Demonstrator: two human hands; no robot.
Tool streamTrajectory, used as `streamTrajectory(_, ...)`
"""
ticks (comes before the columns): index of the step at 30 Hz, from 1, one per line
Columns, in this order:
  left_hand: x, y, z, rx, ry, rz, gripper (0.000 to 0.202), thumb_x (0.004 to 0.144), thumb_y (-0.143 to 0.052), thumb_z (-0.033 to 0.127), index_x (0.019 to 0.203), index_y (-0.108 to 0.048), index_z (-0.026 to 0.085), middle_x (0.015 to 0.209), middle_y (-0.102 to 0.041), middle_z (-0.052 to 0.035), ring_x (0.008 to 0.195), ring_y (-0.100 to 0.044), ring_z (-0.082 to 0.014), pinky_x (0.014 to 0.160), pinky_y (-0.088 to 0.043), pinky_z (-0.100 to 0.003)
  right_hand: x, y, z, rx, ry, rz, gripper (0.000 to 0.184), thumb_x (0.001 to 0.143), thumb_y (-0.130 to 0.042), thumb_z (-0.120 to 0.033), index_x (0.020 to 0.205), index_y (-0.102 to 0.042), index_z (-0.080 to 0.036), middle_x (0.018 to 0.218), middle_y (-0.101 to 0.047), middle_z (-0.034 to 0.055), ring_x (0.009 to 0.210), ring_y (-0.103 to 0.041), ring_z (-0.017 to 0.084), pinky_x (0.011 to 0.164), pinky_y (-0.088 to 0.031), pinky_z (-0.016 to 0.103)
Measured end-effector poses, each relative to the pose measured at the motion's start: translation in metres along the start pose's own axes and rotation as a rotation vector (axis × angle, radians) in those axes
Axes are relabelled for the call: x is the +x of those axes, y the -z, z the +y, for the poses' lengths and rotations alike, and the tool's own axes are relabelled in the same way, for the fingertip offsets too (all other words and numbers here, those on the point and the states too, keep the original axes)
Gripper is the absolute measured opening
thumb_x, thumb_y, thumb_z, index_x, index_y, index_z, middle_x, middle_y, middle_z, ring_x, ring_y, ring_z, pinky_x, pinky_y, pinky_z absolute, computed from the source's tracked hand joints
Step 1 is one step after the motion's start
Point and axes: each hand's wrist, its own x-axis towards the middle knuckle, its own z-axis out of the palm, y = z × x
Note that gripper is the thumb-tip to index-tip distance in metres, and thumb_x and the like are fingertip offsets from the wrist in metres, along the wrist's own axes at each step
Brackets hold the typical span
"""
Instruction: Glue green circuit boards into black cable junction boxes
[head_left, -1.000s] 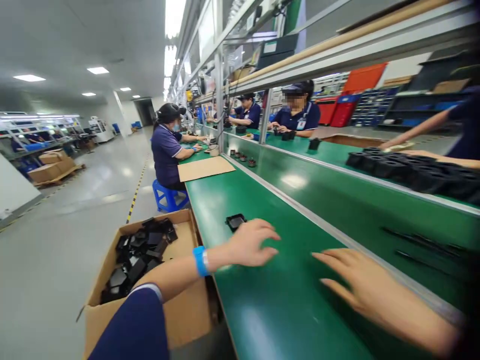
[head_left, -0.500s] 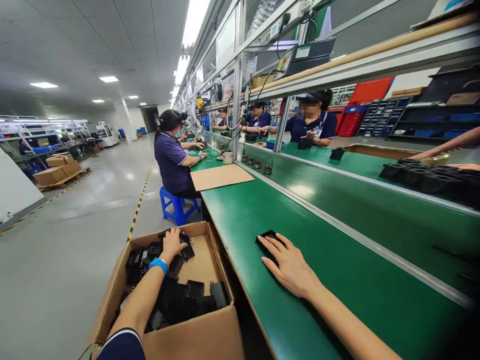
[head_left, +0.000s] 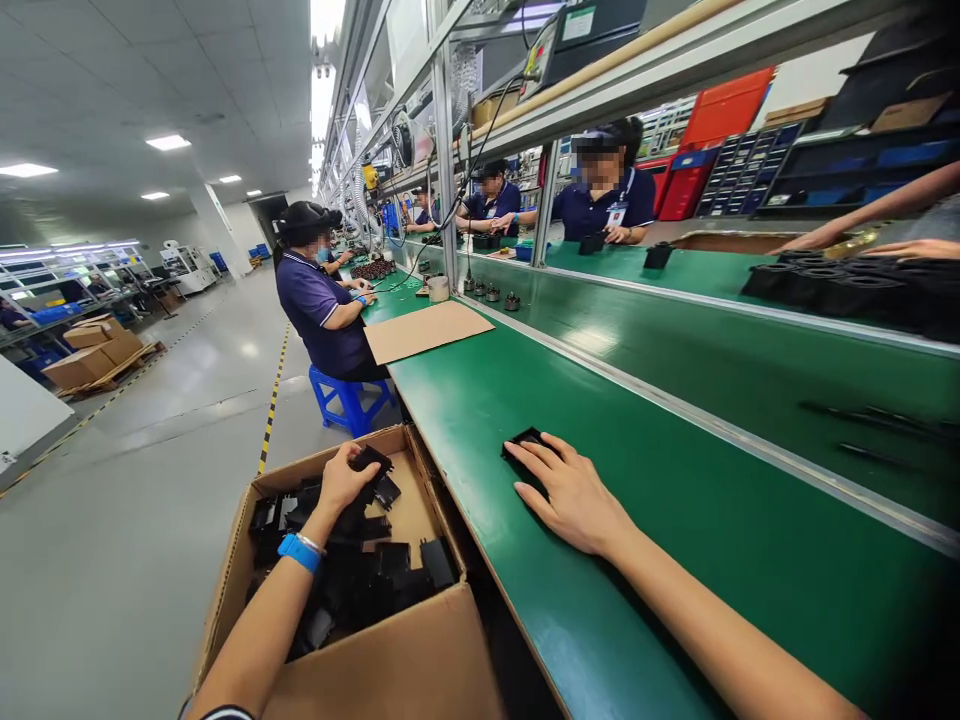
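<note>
My left hand [head_left: 345,482] is over the open cardboard box [head_left: 375,655], its fingers and thumb closed on a black plastic part [head_left: 367,460]. Below it, many loose black plastic parts [head_left: 390,560] lie jumbled in the box. On the green bench [head_left: 480,500], my right hand [head_left: 574,490] rests with fingers stretched out over another black plastic part [head_left: 531,437]. Most of that part is hidden beneath the fingers, while the thumb lies apart on its near side.
A flat cardboard sheet [head_left: 427,331] lies farther along the bench. Beyond it a co-worker [head_left: 315,300] sits on a blue stool [head_left: 349,400]. A metal rail [head_left: 675,425] separates my bench from the belt. Across it stand more co-workers and a stack of black parts [head_left: 862,290].
My left hand has lifted slightly out of the parts with a black plastic part in its fingers. My right hand stays on its part. The view has shifted a little.
</note>
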Motion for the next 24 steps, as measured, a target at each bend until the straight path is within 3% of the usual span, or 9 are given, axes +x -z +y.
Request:
streamTrajectory(3, -0.015, -0.001, 0.018, -0.239, -0.030, -0.047, 0.028, 0.093, -0.057, 0.033, 0.114, -0.057, 0.014, 0.109, -0.061, -0.0074, 0.091, -0.062, -0.0193, 0.078, -0.054, -0.039, -0.001, 0.001, 0.000, 0.023, 0.008, 0.035, 0.044, 0.091, -0.043, -0.032, 0.134, -0.050, -0.024, 0.131, -0.057, 0.0091, 0.127, -0.037, 0.031, 0.093, -0.039, 0.045)
streamTrajectory(6, -0.030, 0.002, 0.048, -0.445, -0.085, -0.120, 0.030, 0.094, -0.053, 0.039, 0.111, -0.056, 0.014, 0.098, -0.062, -0.0055, 0.080, -0.063, -0.0164, 0.071, -0.054, -0.034, -0.001, 0.005, -0.005, 0.016, -0.020, 0.063, 0.030, 0.091, -0.044, -0.030, 0.111, -0.063, -0.017, 0.111, -0.064, 0.0138, 0.110, -0.048, 0.030, 0.086, -0.037, 0.042)
streamTrajectory(9, -0.045, 0.003, 0.093, -0.568, -0.176, -0.230, 0.041, 0.088, -0.053, 0.053, 0.105, -0.053, 0.016, 0.085, -0.062, -0.0022, 0.069, -0.061, -0.0152, 0.065, -0.052, -0.031, -0.005, 0.020, -0.014, -0.006, -0.037, 0.041, 0.018, 0.089, -0.049, -0.027, 0.084, -0.063, -0.017, 0.090, -0.066, 0.0108, 0.090, -0.054, 0.025, 0.083, -0.033, 0.040)
streamTrajectory(13, -0.070, -0.017, 0.173, -0.580, -0.338, -0.501, 0.043, 0.073, -0.067, 0.053, 0.093, -0.051, 0.018, 0.078, -0.062, -0.0009, 0.067, -0.059, -0.0152, 0.064, -0.048, -0.027, -0.033, 0.073, -0.014, -0.045, -0.117, 0.023, 0.015, 0.089, -0.052, -0.026, 0.080, -0.059, -0.017, 0.082, -0.064, 0.0069, 0.080, -0.055, 0.020, 0.078, -0.030, 0.035)
streamTrajectory(16, -0.104, -0.049, 0.243, -0.480, -0.510, -0.778, 0.038, 0.068, -0.074, 0.043, 0.089, -0.053, 0.019, 0.075, -0.062, 0.0011, 0.066, -0.057, -0.0141, 0.062, -0.044, -0.023, -0.089, 0.134, -0.003, -0.111, -0.281, 0.054, 0.017, 0.091, -0.050, -0.029, 0.082, -0.057, -0.017, 0.082, -0.063, 0.0056, 0.079, -0.055, 0.018, 0.074, -0.030, 0.031)
streamTrajectory(19, -0.159, -0.086, 0.311, -0.340, -0.742, -0.992, 0.034, 0.063, -0.076, 0.038, 0.085, -0.056, 0.021, 0.071, -0.061, 0.0034, 0.064, -0.054, -0.0146, 0.057, -0.038, -0.022, -0.173, 0.190, 0.000, -0.205, -0.491, 0.082, 0.017, 0.092, -0.048, -0.028, 0.081, -0.056, -0.018, 0.080, -0.062, 0.0044, 0.075, -0.055, 0.017, 0.070, -0.032, 0.029)
streamTrajectory(21, -0.205, -0.109, 0.348, -0.246, -0.903, -1.079, 0.032, 0.061, -0.076, 0.036, 0.082, -0.057, 0.022, 0.070, -0.062, 0.0031, 0.064, -0.055, -0.0165, 0.055, -0.036, -0.023, -0.234, 0.214, -0.004, -0.271, -0.637, 0.090, 0.018, 0.092, -0.047, -0.026, 0.079, -0.055, -0.018, 0.078, -0.062, 0.0043, 0.072, -0.055, 0.017, 0.066, -0.033, 0.028)
streamTrajectory(24, -0.275, -0.142, 0.385, -0.111, -1.103, -1.146, 0.028, 0.060, -0.074, 0.034, 0.080, -0.059, 0.022, 0.072, -0.065, -0.0009, 0.066, -0.059, -0.0221, 0.055, -0.036, -0.027, -0.318, 0.225, -0.012, -0.350, -0.828, 0.083, 0.017, 0.091, -0.048, -0.022, 0.077, -0.055, -0.017, 0.077, -0.063, 0.0046, 0.071, -0.056, 0.017, 0.063, -0.034, 0.027)
